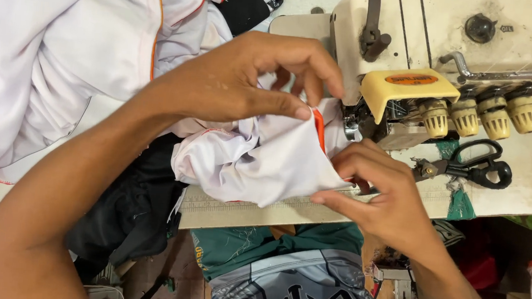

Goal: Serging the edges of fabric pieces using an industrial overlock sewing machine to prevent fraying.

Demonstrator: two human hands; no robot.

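Where the table's near edge runs left to right, the white fabric piece (259, 161) lies bunched just left of the overlock sewing machine (437, 62), its right corner touching the machine's needle area. Left hand (240, 81): closed in a pinch, thumb & fingertips gripping the fabric's far edge by the orange trim (319, 130). Right hand (380, 190): partly curled, thumb & forefinger nipping the fabric's near-right corner; other fingers loose. Fabric held taut btw. both hands. Black-handled scissors (473, 166) lie on the table (529, 183), right of the right hand, just near of the machine's four yellowish tension knobs (480, 116). Large white garment heap w/ orange piping (65, 45) far left. Black cloth (128, 214) hangs near left, off the table edge.
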